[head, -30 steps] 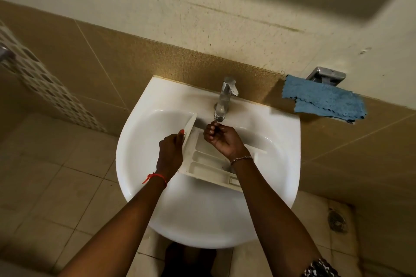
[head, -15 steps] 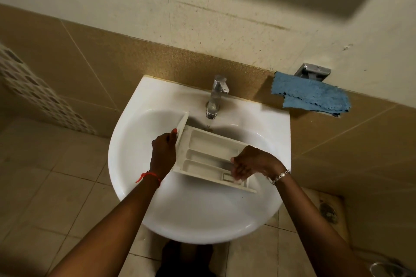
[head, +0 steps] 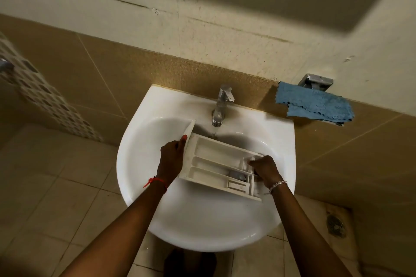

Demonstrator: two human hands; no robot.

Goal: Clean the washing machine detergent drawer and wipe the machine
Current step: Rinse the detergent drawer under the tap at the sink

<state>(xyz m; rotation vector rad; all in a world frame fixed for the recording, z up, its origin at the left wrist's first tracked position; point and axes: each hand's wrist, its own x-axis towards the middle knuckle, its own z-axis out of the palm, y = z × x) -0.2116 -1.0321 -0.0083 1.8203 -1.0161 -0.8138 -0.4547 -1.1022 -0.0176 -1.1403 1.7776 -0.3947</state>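
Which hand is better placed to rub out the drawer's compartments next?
Right, probably. The right hand curls its fingers into the compartments at one end of the drawer; the left hand grips the front panel, steadying it over the sink.

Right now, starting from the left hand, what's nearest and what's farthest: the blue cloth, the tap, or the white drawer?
1. White drawer: the left hand grips its left end, so they touch.
2. Tap: at the back, up and to the right of that hand.
3. Blue cloth: far off to the right.
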